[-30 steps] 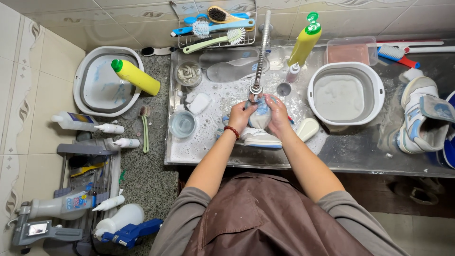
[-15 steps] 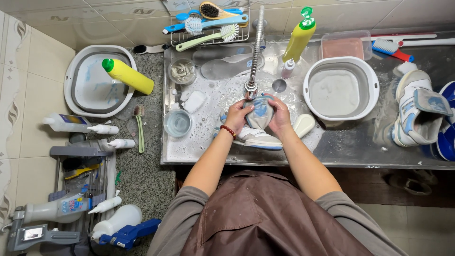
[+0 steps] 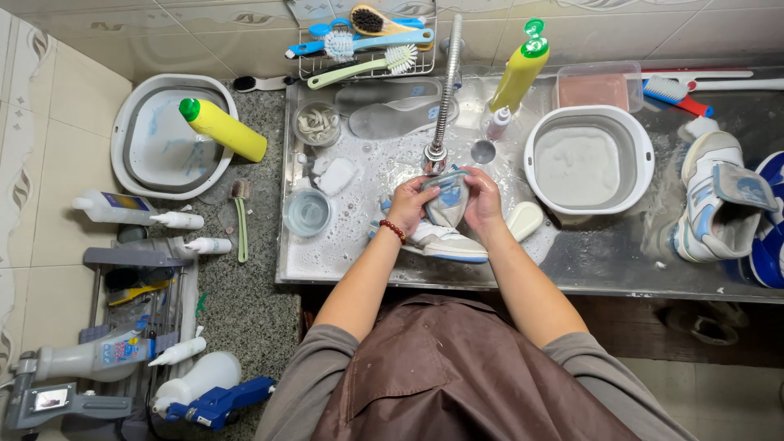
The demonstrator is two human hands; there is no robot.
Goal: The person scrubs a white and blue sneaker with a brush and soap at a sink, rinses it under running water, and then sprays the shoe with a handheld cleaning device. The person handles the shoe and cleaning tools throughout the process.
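Under the flexible metal faucet (image 3: 442,98), my left hand (image 3: 410,204) and my right hand (image 3: 482,198) both grip a white and light-blue sneaker (image 3: 447,211). The shoe is tipped up, sole toward me, its upper just below the faucet head. It is held over the soapy metal sink tray (image 3: 359,261). A red bead bracelet circles my left wrist.
A white basin (image 3: 590,159) sits to the right, a second sneaker (image 3: 716,196) beyond it. Two yellow bottles (image 3: 220,129) (image 3: 521,69), insoles (image 3: 392,118), a small water cup (image 3: 309,212), a soap bar (image 3: 524,220) and a brush rack (image 3: 363,41) lie around. Spray bottles stand at left.
The view shifted slightly. My hands have turned the sneaker a little under the faucet and stay clamped on it.
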